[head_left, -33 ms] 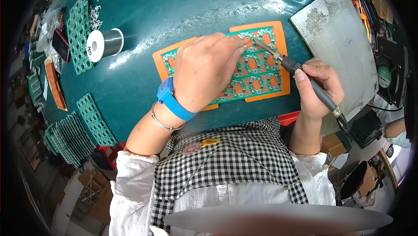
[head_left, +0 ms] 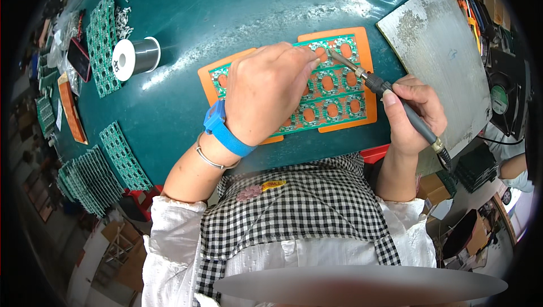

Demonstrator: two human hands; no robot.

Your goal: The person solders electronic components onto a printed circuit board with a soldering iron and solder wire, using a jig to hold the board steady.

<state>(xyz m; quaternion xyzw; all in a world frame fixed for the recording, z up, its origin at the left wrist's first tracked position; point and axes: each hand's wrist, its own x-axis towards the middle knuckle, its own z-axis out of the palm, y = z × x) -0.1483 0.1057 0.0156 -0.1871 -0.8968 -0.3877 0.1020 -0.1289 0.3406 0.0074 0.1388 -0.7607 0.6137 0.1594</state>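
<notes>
A green circuit board panel (head_left: 334, 97) with rows of round openings lies on an orange holder (head_left: 369, 58). My left hand (head_left: 270, 83) is over the panel's left part and hides much of it. Its thumb and fingers are pinched together at the top row; whatever is between them is hidden. A blue wrist strap (head_left: 231, 139) circles that wrist. With my right hand (head_left: 416, 113) I grip a soldering iron (head_left: 404, 106) by its dark handle. Its tip points left and down onto the top row, close to my left fingertips.
On the left are a solder wire spool (head_left: 136, 58), a panel (head_left: 102, 46), another panel (head_left: 124, 156), stacked boards (head_left: 89, 182), a phone (head_left: 78, 59) and an orange-brown bar (head_left: 72, 109). A worn grey board (head_left: 438, 52) covers the right side. A person's arm (head_left: 512, 166) shows at far right.
</notes>
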